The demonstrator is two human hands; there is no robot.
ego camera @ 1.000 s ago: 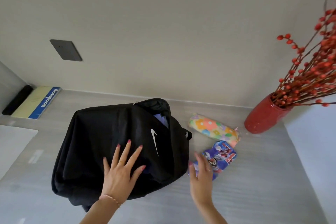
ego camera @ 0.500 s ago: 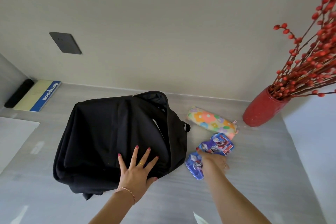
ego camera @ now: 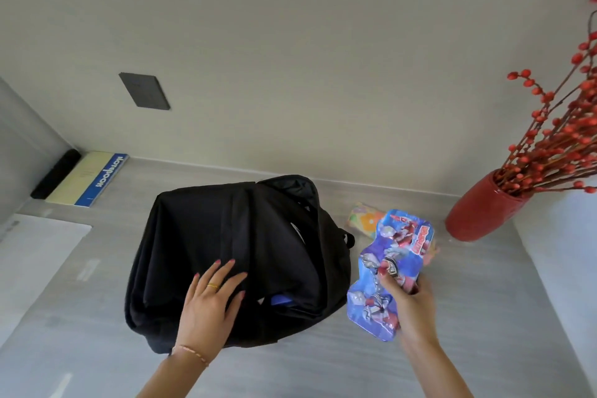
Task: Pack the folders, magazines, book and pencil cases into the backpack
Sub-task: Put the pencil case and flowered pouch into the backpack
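Observation:
A black backpack (ego camera: pixel 226 245) lies on the grey table, and something blue shows through a gap near its front edge. My left hand (ego camera: pixel 210 304) rests flat on the backpack's near side, fingers spread. My right hand (ego camera: pixel 410 297) grips a blue pencil case (ego camera: pixel 387 268) printed with red and silver figures, held in the air to the right of the backpack. Behind it a flowery pencil case (ego camera: pixel 363 220) lies on the table, mostly hidden by the blue one.
A red vase (ego camera: pixel 478 213) with red berry branches stands at the right against the wall. A yellow notebook (ego camera: pixel 85 178) with a blue spine and a black bar (ego camera: pixel 55 173) lie at the back left. A white sheet (ego camera: pixel 35 255) lies at the left.
My right hand has closed on the blue pencil case and lifted it off the table. My left hand stayed on the backpack, shifting slightly.

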